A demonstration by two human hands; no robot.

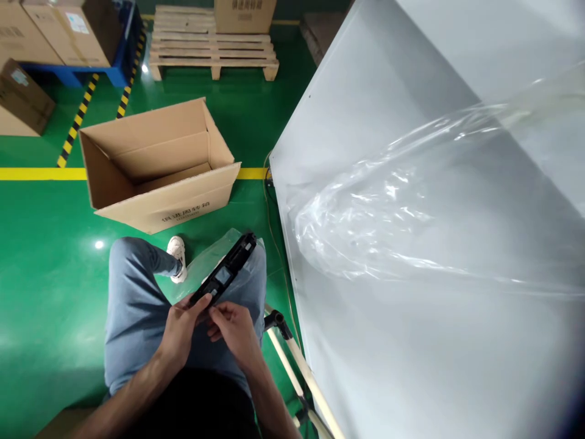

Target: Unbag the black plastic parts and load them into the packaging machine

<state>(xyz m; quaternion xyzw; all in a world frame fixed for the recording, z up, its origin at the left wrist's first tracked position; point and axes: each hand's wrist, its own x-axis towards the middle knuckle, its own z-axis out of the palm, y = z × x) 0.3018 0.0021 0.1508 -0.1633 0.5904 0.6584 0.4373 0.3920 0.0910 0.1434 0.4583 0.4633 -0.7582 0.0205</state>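
A long black plastic part [233,259] lies slantwise above my right thigh, its far end pointing up and to the right. My left hand [180,323] is closed round its near end, with the thumb on top. Close beside that end, my right hand [234,326] has its fingers bent and pressed together at the part's lower edge; whether they pinch anything is hidden. Under the part, a thin clear plastic sheet [201,266] spreads over my knee and hangs off its left side.
An open cardboard box [183,198] stands on the green floor ahead. On the right, a large clear plastic bag [365,225] lies on a pale grey table [365,341]. A pipe frame [292,360] is near my right leg. Wooden pallet [214,55] and boxes [73,30] stand farther off.
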